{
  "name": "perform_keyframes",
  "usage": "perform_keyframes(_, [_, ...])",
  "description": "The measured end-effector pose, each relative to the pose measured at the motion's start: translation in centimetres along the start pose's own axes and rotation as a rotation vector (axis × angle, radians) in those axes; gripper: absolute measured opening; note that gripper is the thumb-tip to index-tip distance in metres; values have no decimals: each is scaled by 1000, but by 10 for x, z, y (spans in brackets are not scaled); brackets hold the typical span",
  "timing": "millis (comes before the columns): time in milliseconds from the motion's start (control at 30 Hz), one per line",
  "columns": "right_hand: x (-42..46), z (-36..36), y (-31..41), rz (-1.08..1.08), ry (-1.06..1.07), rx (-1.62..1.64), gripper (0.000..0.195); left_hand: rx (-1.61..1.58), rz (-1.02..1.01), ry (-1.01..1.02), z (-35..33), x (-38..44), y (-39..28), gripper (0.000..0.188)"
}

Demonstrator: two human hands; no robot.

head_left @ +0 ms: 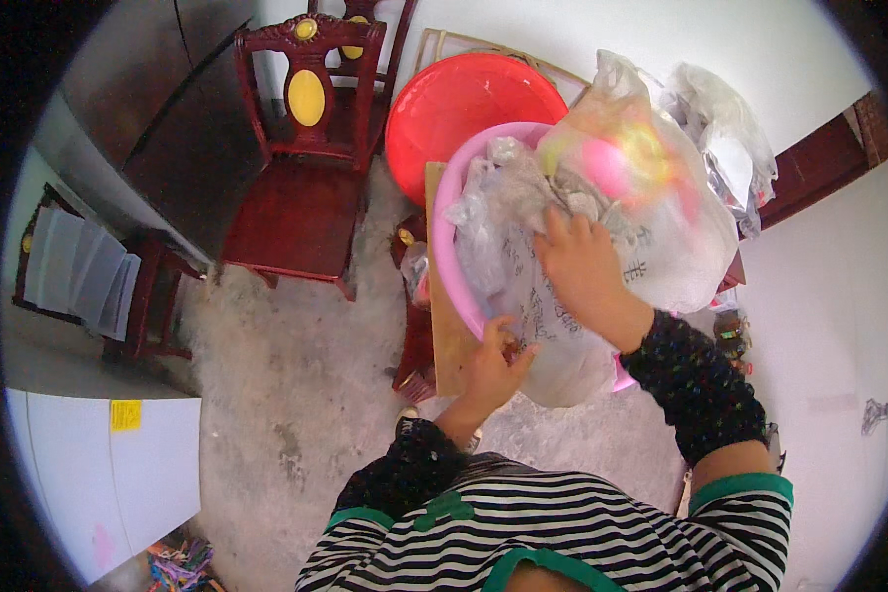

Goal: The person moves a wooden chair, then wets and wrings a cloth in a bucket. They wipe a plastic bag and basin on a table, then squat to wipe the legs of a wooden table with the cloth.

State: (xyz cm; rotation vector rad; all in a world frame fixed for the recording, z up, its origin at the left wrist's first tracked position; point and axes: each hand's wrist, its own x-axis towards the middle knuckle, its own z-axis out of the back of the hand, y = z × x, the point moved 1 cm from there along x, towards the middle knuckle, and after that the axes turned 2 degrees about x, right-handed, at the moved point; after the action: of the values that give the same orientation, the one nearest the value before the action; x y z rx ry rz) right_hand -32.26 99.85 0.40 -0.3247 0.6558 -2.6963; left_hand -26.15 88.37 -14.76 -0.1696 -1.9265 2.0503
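Observation:
A pink plastic basin holds several translucent plastic bags. Across it lies a whitish bag with handwriting on its side, its lower end hanging over the near rim. My right hand rests on this bag from above, fingertips at the bunched plastic; whether they pinch it is unclear. My left hand is at the near-left rim, thumb and fingers apart, beside the bag's edge. A larger, bulging bag with blurred pink and yellow colours showing fills the basin's right side.
The basin sits on a wooden board. Behind stands a red round basin. Dark red wooden chairs are at the upper left. More plastic bags lie at the right by the wall. A white cabinet stands lower left.

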Motion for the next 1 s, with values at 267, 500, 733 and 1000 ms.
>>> perform_keyframes(267, [-97, -7, 92, -140, 228, 278, 25, -649, 252, -134, 42, -3, 24, 21])
perform_keyframes(500, [-178, 22, 81, -190, 171, 887, 44, -420, 174, -172, 46, 3, 2, 17])
perform_keyframes(733, [-320, -3, 59, -705, 483, 795, 39, -161, 158, 114, 31, -20, -3, 12])
perform_keyframes(1000, [-305, 72, 11, -1012, -226, 893, 42, -173, 576, 718, 6, -67, 16, 31])
